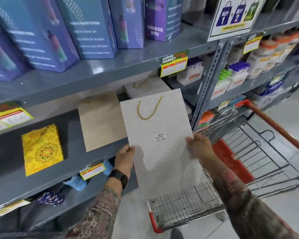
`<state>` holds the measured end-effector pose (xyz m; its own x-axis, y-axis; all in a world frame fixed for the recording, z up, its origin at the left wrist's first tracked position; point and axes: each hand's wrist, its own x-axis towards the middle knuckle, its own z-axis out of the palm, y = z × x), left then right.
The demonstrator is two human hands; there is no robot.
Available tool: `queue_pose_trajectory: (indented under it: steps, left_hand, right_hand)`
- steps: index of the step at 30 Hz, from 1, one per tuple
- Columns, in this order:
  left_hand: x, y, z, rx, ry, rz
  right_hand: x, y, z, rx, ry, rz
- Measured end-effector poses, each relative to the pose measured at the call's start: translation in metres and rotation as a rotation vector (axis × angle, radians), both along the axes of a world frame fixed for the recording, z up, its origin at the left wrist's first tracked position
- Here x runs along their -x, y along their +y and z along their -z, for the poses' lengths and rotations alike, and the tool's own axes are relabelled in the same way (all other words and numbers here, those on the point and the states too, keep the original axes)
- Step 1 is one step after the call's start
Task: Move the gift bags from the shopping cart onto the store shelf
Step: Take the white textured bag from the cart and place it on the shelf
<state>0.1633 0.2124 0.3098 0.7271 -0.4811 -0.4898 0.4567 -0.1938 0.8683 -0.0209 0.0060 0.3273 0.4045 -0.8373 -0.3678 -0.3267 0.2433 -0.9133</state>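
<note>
A flat white gift bag (160, 144) with small dots and a gold cord handle is held in the air between the cart and the shelf. My left hand (123, 159) grips its left edge and my right hand (199, 146) grips its right edge. Its handle end points toward the grey shelf (72, 163). On that shelf lie a beige gift bag (100, 121), a yellow patterned gift bag (42, 150) and another pale bag (145, 88) further back. The wire shopping cart (185, 207) stands below and to the right, partly hidden by the held bag.
Tall blue and purple bottle boxes (86, 26) fill the shelf above. Yellow price tags (173, 63) hang on the shelf edges. A perforated steel upright (209, 80) splits the shelving, with jars and bottles to the right. The cart's orange handle (273, 125) reaches right over grey floor tiles.
</note>
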Motion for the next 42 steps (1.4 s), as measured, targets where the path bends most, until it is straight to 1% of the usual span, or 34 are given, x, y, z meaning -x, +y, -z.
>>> queue_pose_trajectory:
  steps: [3,7,10,13,15,16,18,20,23,27,29,32,34,35,39,41,42]
  left_hand:
    - [-0.012,-0.001,0.001,-0.018,0.027,-0.001]
    - [-0.039,-0.026,-0.010,-0.064,0.021,-0.047]
    - [-0.062,-0.066,-0.021,-0.099,-0.005,-0.075]
    - [-0.086,-0.111,-0.030,-0.073,0.002,-0.118]
    - [-0.101,-0.132,-0.032,-0.061,-0.002,-0.118]
    - [-0.110,-0.148,-0.025,-0.050,-0.007,-0.141]
    - [-0.120,-0.162,-0.018,-0.026,0.018,-0.120]
    - [-0.126,-0.173,-0.009,0.028,0.025,-0.122]
    - [-0.133,-0.195,0.003,0.065,0.010,-0.180]
    - [-0.137,-0.213,0.016,-0.006,-0.077,-0.106]
    - [-0.133,-0.217,0.019,-0.021,-0.087,-0.047]
    - [-0.131,-0.217,0.027,-0.062,-0.062,0.049]
    - [-0.136,-0.216,0.037,-0.085,-0.058,0.087]
    - [-0.137,-0.215,0.037,-0.071,-0.057,0.092]
    - [-0.099,-0.194,-0.019,-0.078,-0.162,0.096]
    - [-0.081,-0.171,-0.034,-0.087,-0.279,0.070]
    - [-0.068,-0.153,-0.038,-0.075,-0.375,0.068]
  right_hand:
    - [-0.005,0.007,0.003,0.008,0.035,0.023]
    - [-0.015,-0.006,0.003,0.150,0.150,-0.011]
    - [-0.038,-0.043,-0.001,0.165,0.156,0.011]
    - [-0.071,-0.099,-0.001,0.167,0.116,0.029]
    - [-0.094,-0.134,-0.003,0.207,0.118,-0.032]
    - [-0.114,-0.160,-0.001,0.220,0.109,-0.075]
    - [-0.137,-0.191,-0.001,0.256,0.107,-0.101]
    - [-0.159,-0.215,0.004,0.280,0.118,-0.134]
    - [-0.183,-0.248,0.026,0.281,0.131,-0.177]
    - [-0.206,-0.276,0.050,0.322,0.222,-0.215]
    - [-0.215,-0.282,0.057,0.313,0.272,-0.261]
    - [-0.222,-0.282,0.062,0.237,0.303,-0.285]
    - [-0.222,-0.281,0.063,0.245,0.334,-0.303]
    - [-0.220,-0.276,0.060,0.282,0.359,-0.330]
    - [-0.191,-0.244,0.040,0.515,0.511,-0.362]
    - [-0.171,-0.206,0.019,0.650,0.470,-0.377]
    - [-0.158,-0.180,0.012,0.731,0.433,-0.385]
